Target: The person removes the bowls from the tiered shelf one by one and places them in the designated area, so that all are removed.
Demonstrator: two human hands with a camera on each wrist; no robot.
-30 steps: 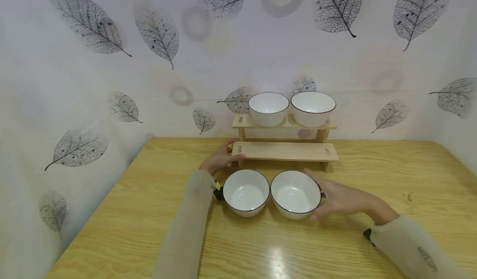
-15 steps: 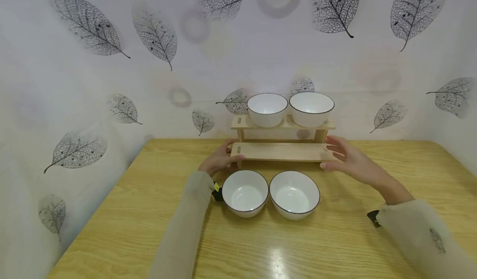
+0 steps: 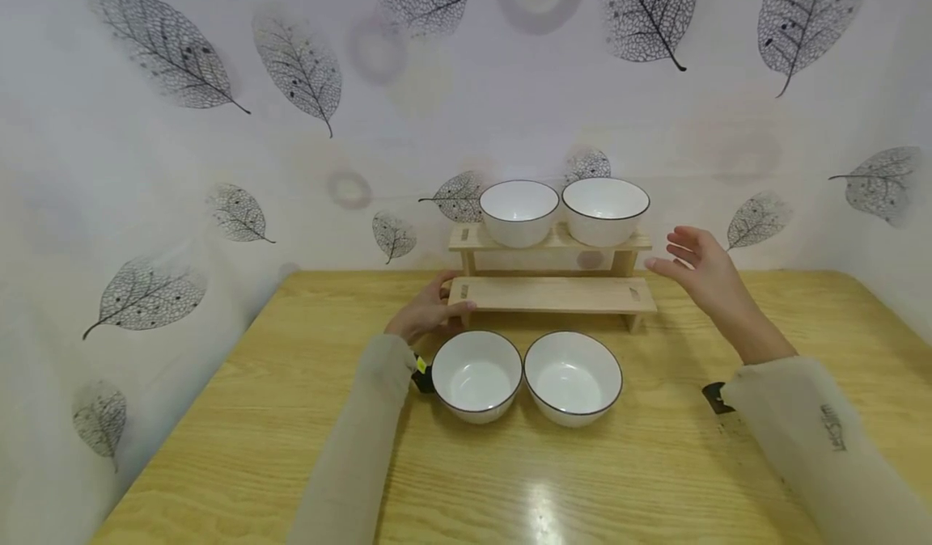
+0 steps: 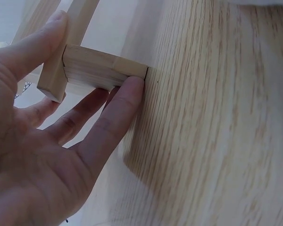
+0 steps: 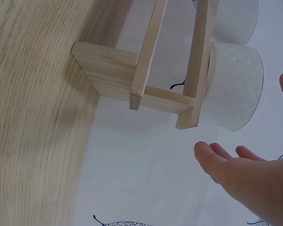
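A two-tier wooden rack (image 3: 553, 294) stands at the back of the table. My left hand (image 3: 425, 312) holds its left end; in the left wrist view the thumb lies on the lower shelf and the fingers (image 4: 118, 117) touch the side leg. Two white dark-rimmed bowls, one left (image 3: 519, 213) and one right (image 3: 606, 212), sit side by side on the upper shelf. My right hand (image 3: 702, 274) hangs in the air right of the rack, fingers spread and apart from the right bowl (image 5: 233, 87). The lower shelf bears nothing.
Two more white bowls, a left one (image 3: 476, 377) and a right one (image 3: 573, 378), stand on the wooden table (image 3: 240, 448) in front of the rack, rims meeting. Behind the rack rises a leaf-patterned wall covering (image 3: 437, 116).
My right hand has left the right front bowl, passed the rack's right end and risen to upper-shelf height. My left hand stays on the rack. The bowls have not moved.
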